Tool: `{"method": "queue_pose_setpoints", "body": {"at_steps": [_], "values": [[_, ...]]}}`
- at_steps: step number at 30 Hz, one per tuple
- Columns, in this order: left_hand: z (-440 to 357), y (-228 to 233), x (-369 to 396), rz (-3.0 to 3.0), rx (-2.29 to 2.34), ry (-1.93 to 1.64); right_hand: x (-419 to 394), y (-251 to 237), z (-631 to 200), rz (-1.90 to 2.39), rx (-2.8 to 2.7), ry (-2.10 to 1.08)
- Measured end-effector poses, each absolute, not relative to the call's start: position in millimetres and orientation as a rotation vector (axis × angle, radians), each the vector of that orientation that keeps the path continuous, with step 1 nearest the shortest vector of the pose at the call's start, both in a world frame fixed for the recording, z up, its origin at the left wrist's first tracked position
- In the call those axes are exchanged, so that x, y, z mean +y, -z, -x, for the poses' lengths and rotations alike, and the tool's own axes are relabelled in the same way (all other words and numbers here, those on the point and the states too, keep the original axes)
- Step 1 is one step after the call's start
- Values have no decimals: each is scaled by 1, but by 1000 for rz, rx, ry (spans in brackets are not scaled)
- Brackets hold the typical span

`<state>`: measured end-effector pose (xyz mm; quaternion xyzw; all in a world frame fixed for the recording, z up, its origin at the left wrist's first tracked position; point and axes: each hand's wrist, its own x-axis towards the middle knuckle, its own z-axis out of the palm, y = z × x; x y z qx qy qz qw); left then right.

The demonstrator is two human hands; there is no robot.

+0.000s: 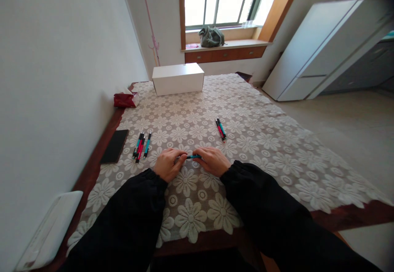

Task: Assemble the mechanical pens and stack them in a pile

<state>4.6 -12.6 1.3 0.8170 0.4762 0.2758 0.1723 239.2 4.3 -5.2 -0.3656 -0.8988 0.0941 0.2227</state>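
Observation:
Between my two hands a blue pen lies level, just above or on the tablecloth; I cannot tell which. My left hand pinches its left end with thumb and fingers. Closed on the other end is my right hand. To the left of my hands lies a group of several pens, a blue pen among them beside red ones. Farther out on the right, a red pen and a blue pen lie side by side.
A flowered lace tablecloth covers the dark wooden table. Along its left side are a black flat case, a red tissue pack and a white flat object. At the far end stands a white box.

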Motion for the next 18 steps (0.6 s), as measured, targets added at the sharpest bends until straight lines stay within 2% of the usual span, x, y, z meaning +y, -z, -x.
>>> {"method": "queue_pose_setpoints", "body": {"at_steps": [18], "values": [[-3,0,-9,-2319,1358,-818,4,3,-240,1021,-2442,-187]]}}
